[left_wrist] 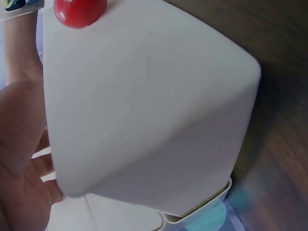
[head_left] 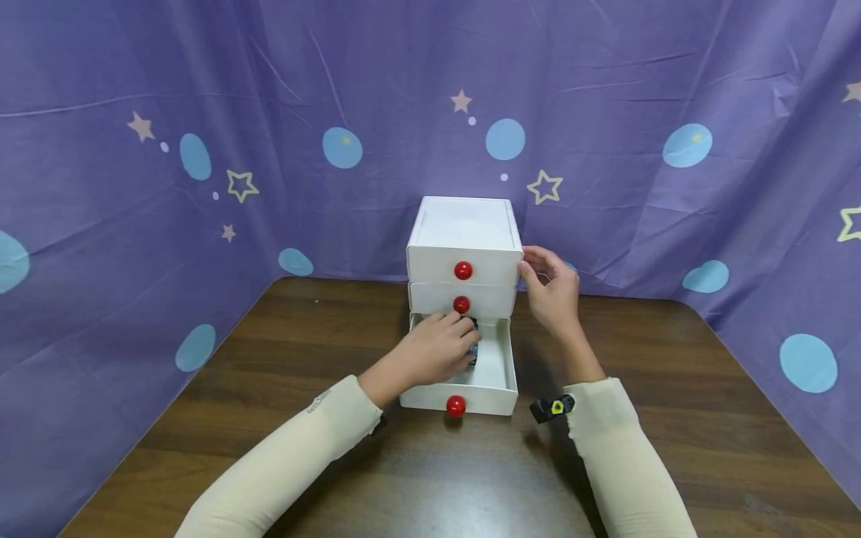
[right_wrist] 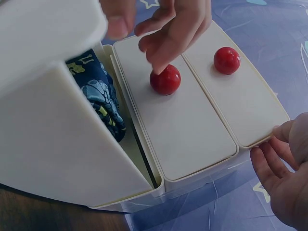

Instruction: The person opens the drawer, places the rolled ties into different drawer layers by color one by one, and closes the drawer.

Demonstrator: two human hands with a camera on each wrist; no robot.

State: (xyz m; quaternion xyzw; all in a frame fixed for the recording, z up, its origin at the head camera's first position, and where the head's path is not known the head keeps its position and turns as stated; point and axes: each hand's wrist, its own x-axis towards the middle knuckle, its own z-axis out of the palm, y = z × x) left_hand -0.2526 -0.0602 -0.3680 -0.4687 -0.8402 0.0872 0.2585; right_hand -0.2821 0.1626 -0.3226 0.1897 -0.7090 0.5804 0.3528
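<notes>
A white drawer cabinet (head_left: 464, 223) with red round knobs stands on the table, its bottom drawer (head_left: 496, 357) pulled out. Inside that drawer lies a folded dark blue cloth (right_wrist: 98, 94) with a light blue and yellow pattern. My left hand (head_left: 437, 350) is above the drawer, fingers loosely bent, partly covering the cloth in the head view. In the right wrist view, the fingers look apart from the cloth, in front of the middle drawer's knob (right_wrist: 165, 80). My right hand (head_left: 553, 290) touches the cabinet's upper right side with thumb and fingertips.
The brown wooden table (head_left: 323, 329) extends around the cabinet. Behind and at the sides hangs a purple curtain (head_left: 403, 75) with stars and blue dots. A small black device (head_left: 553, 408) sits at the right wrist. The upper two drawers are closed.
</notes>
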